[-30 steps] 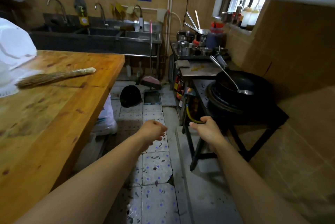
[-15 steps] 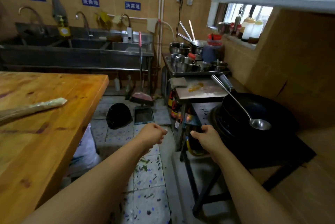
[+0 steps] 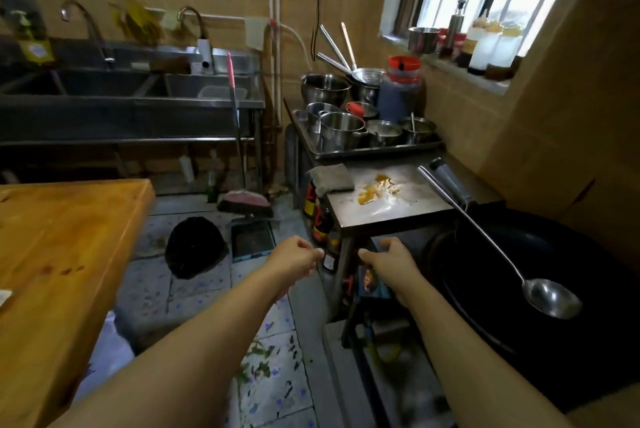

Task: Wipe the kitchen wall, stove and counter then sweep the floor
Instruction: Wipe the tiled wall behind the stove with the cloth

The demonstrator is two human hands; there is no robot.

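The steel counter [image 3: 398, 211] bears a yellow spill [image 3: 379, 189] and a grey cloth [image 3: 332, 178] at its left corner. Behind it, a tray [image 3: 374, 149] holds steel pots. The tiled floor [image 3: 273, 375] carries a dustpan [image 3: 252, 238], a broom head [image 3: 246, 203], a black bag [image 3: 194, 247] and green scraps [image 3: 258, 360].

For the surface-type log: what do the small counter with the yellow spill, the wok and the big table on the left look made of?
Small counter: probably stainless steel, dull grey sheen with a folded edge. Wok: dark metal, likely seasoned iron or carbon steel, matte black. Big table: wood, orange-brown with visible grain and stains.
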